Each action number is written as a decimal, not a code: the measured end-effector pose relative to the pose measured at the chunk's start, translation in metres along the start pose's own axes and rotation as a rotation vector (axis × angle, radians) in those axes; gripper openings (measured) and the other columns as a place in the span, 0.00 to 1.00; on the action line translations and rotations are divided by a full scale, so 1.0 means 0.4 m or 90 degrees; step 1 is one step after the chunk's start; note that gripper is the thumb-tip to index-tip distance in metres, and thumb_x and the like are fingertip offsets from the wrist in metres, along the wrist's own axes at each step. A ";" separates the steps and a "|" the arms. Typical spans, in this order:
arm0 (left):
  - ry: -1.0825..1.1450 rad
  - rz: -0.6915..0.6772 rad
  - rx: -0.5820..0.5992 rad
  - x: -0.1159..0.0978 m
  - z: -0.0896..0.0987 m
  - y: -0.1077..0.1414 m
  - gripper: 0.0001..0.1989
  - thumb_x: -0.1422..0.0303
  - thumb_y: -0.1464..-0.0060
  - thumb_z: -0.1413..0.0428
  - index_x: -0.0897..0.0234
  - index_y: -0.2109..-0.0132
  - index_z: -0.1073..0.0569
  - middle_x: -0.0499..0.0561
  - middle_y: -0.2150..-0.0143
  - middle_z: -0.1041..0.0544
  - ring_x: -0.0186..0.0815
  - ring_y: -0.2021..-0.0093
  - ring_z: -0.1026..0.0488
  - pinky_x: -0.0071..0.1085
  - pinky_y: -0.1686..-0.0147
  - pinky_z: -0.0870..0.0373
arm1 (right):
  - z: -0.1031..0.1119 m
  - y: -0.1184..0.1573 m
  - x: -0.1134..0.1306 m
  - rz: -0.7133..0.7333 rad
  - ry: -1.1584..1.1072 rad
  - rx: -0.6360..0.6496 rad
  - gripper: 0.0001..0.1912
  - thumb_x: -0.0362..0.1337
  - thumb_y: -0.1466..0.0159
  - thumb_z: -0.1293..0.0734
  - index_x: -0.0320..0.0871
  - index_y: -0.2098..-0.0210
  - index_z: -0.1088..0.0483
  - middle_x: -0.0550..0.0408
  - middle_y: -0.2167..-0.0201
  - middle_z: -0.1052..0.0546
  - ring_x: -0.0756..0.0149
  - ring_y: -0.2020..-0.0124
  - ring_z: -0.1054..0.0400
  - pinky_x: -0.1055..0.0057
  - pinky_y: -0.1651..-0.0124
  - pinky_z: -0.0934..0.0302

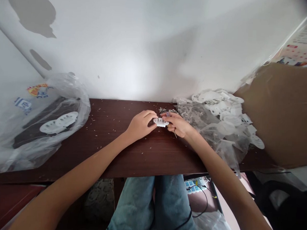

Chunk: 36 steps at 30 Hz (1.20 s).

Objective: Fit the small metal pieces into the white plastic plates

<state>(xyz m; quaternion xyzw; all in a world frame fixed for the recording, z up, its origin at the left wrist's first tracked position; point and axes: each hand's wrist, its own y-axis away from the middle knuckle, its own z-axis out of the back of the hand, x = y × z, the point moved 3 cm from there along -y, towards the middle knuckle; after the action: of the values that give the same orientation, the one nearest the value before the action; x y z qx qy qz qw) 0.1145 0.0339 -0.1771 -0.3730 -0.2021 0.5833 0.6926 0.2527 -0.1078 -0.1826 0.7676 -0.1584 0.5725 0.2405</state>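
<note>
Above the dark wooden table, a small white oval plastic piece (160,122) with a row of slots is held between my two hands. My left hand (140,126) pinches its left end with thumb and fingers. At the right end are the closed fingers of my right hand (178,123). A thin stick-like tool (175,134) pokes out below that hand; its kind is unclear. Something small and purplish (168,114) shows at the right fingertips. Just behind the hands lies a heap of small metallic-looking bits (166,111), partly hidden by my right hand.
At left, an open clear plastic bag (80,90) contains similar white oval pieces (59,122). Many white pieces (224,106) pile up at right on clear plastic (214,132), beside a cardboard box (284,115). Tiny pale scraps dot the dark table (130,158). A wall stands behind.
</note>
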 end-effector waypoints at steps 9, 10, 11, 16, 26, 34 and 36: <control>-0.026 -0.096 0.071 0.010 -0.010 0.004 0.12 0.76 0.38 0.43 0.61 0.48 0.23 0.56 0.49 0.17 0.43 0.51 0.18 0.41 0.50 0.22 | -0.009 0.003 -0.002 -0.003 0.030 -0.023 0.12 0.32 0.38 0.26 0.43 0.58 0.30 0.64 0.75 0.34 0.80 0.82 0.52 0.78 0.82 0.59; -0.024 -0.086 0.075 0.010 -0.010 0.004 0.12 0.75 0.38 0.42 0.61 0.48 0.22 0.56 0.49 0.17 0.43 0.51 0.18 0.41 0.50 0.22 | -0.009 0.003 -0.002 -0.005 0.032 -0.026 0.12 0.32 0.38 0.26 0.43 0.58 0.31 0.63 0.75 0.34 0.80 0.82 0.53 0.78 0.82 0.59; -0.021 -0.073 0.077 0.009 -0.010 0.004 0.12 0.74 0.38 0.42 0.61 0.49 0.22 0.56 0.50 0.17 0.43 0.51 0.18 0.41 0.50 0.23 | -0.009 0.003 -0.002 -0.006 0.034 -0.030 0.12 0.32 0.38 0.26 0.43 0.58 0.31 0.63 0.74 0.33 0.80 0.82 0.53 0.78 0.82 0.59; -0.007 -0.012 0.082 0.007 -0.010 0.004 0.09 0.71 0.39 0.41 0.60 0.51 0.23 0.56 0.51 0.18 0.45 0.51 0.19 0.41 0.51 0.23 | -0.008 0.005 0.000 -0.006 0.037 -0.036 0.14 0.33 0.39 0.26 0.44 0.57 0.32 0.63 0.75 0.34 0.79 0.82 0.54 0.78 0.82 0.60; -0.021 -0.100 0.147 0.005 -0.010 0.000 0.11 0.74 0.38 0.46 0.58 0.53 0.21 0.54 0.53 0.16 0.43 0.55 0.20 0.42 0.53 0.24 | -0.012 0.007 0.000 0.047 0.066 -0.048 0.16 0.33 0.40 0.26 0.45 0.55 0.33 0.61 0.73 0.31 0.77 0.80 0.48 0.78 0.80 0.59; 0.001 -0.038 0.076 0.017 -0.013 0.010 0.14 0.72 0.38 0.43 0.60 0.46 0.24 0.57 0.50 0.16 0.44 0.52 0.19 0.43 0.51 0.23 | -0.013 0.003 -0.003 0.025 0.062 -0.063 0.17 0.35 0.41 0.26 0.46 0.56 0.34 0.62 0.73 0.32 0.78 0.82 0.52 0.77 0.81 0.60; -0.010 -0.050 0.090 0.012 -0.010 0.009 0.16 0.72 0.38 0.42 0.60 0.44 0.24 0.58 0.49 0.16 0.46 0.51 0.18 0.44 0.51 0.23 | -0.014 0.003 -0.003 0.024 0.052 -0.067 0.18 0.35 0.43 0.25 0.46 0.57 0.34 0.64 0.74 0.33 0.78 0.82 0.53 0.76 0.81 0.61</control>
<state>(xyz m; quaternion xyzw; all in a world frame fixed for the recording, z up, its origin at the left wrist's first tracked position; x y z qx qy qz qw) 0.1161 0.0377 -0.1833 -0.3105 -0.1801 0.5716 0.7379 0.2473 -0.1057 -0.1822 0.7269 -0.1926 0.5985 0.2762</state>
